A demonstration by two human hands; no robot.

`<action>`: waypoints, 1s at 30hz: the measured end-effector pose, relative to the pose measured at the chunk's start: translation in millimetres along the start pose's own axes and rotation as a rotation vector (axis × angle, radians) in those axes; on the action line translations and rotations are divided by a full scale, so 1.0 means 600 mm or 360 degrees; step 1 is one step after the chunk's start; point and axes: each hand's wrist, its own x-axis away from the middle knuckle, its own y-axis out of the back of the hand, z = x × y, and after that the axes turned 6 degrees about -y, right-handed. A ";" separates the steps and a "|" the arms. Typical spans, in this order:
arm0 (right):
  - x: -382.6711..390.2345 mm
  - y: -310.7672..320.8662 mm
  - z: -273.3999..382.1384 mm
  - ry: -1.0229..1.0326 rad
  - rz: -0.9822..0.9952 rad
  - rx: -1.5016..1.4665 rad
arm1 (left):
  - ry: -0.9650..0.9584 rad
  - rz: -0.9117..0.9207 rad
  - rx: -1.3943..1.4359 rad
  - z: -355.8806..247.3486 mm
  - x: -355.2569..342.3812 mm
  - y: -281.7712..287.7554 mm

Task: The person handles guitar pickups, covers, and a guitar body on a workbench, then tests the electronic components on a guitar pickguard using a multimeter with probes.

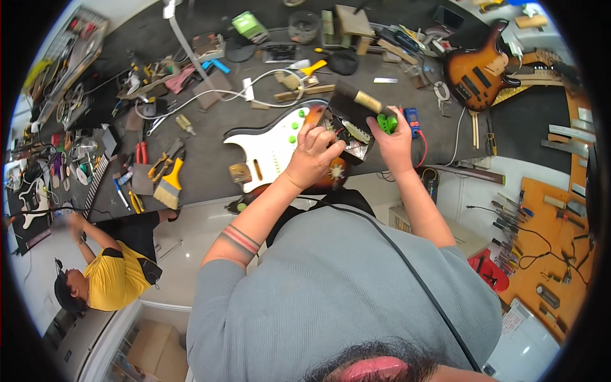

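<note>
While knobs [293, 125] are green, the pickguard [263, 145] is white.

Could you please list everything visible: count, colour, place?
Workbench: 1, dark grey, upper half
Guitar body: 1, white and brown, bench front
Knobs: 3, green, on its face
Second guitar: 1, sunburst, upper right
Multimeter: 1, blue, right of centre
Brushes: 2, yellow handles, left and upper centre
Tool board: 1, orange, right
Co-worker: 1, yellow shirt, lower left
Small tools: many, mixed colours, on bench
Left hand: 1, bare, over guitar body
Right hand: 1, bare, holding green part
</note>
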 end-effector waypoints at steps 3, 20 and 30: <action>-0.026 0.075 -0.120 0.0000 0.0017 0.0034 | 0.0079 0.0178 0.0045 -0.032 -0.048 -0.096; -0.173 0.120 -0.345 -0.0322 0.0503 0.0011 | 0.0355 0.0891 -0.0229 -0.017 -0.157 -0.305; -0.180 0.109 -0.343 -0.0369 0.0496 -0.0003 | 0.0016 0.1020 -0.0708 0.024 -0.136 -0.303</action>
